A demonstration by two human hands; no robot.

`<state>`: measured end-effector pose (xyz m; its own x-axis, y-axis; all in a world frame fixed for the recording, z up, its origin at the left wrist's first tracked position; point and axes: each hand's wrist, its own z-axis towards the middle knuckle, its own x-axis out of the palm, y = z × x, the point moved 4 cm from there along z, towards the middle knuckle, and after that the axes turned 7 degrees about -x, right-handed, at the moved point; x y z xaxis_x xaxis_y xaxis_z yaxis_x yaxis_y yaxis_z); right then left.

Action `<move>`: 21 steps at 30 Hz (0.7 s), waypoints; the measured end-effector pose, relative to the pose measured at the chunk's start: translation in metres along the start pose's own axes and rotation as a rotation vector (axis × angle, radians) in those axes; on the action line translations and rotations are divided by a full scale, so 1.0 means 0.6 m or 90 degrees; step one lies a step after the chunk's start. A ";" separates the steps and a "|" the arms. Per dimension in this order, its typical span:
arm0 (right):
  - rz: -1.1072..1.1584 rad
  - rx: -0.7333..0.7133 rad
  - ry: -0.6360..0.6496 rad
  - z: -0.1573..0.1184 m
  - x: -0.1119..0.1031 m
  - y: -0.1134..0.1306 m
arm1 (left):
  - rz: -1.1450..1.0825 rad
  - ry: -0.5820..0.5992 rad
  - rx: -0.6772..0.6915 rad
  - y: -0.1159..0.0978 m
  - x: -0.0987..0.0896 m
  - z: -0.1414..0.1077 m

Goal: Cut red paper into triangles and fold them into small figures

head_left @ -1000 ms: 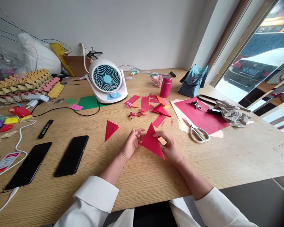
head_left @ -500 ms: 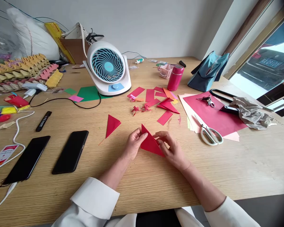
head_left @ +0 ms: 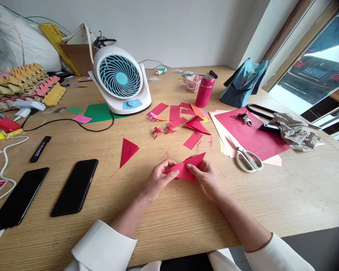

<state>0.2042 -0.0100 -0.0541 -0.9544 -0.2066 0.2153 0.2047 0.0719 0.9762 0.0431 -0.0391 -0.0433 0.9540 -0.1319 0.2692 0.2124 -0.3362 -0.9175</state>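
Note:
Between my hands is a folded red sheet of paper (head_left: 186,171), raised slightly over the wooden table. My left hand (head_left: 161,177) pinches its left corner, thumb on the near face and fingers behind. On the other side my right hand (head_left: 207,175) grips the right part, its thumb pressed on the paper and the fingers hidden behind. A separate folded red paper triangle (head_left: 128,151) lies to the left of my hands. Beyond them are two small red folded paper figures (head_left: 169,128) and several red paper strips (head_left: 192,140).
Right of my hands, white-handled scissors (head_left: 247,158) lie partly on a large red sheet (head_left: 251,131). A fan (head_left: 121,81), a pink flask (head_left: 205,91) and a blue bag (head_left: 243,82) stand farther back. Two phones (head_left: 75,187) and a black marker (head_left: 40,149) lie left.
The red paper in my hands has been turned, its long edge now running up to the right. My right hand has shifted its grip, thumb now on the front. The view has swung slightly right.

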 end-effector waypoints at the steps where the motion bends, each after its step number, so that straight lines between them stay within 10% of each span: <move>1: -0.033 0.001 0.024 0.000 -0.001 0.003 | 0.061 -0.001 0.019 -0.008 -0.004 -0.001; 11: -0.249 -0.106 0.177 0.041 0.008 0.102 | 0.217 0.006 0.043 -0.055 0.005 0.024; 21: 0.042 0.047 0.049 0.046 0.006 0.007 | 0.089 -0.092 0.058 -0.018 -0.002 0.054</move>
<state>0.1959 0.0165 -0.0501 -0.9193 -0.2730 0.2835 0.2476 0.1588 0.9558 0.0464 -0.0049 -0.0436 0.9946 -0.0336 0.0983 0.0876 -0.2380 -0.9673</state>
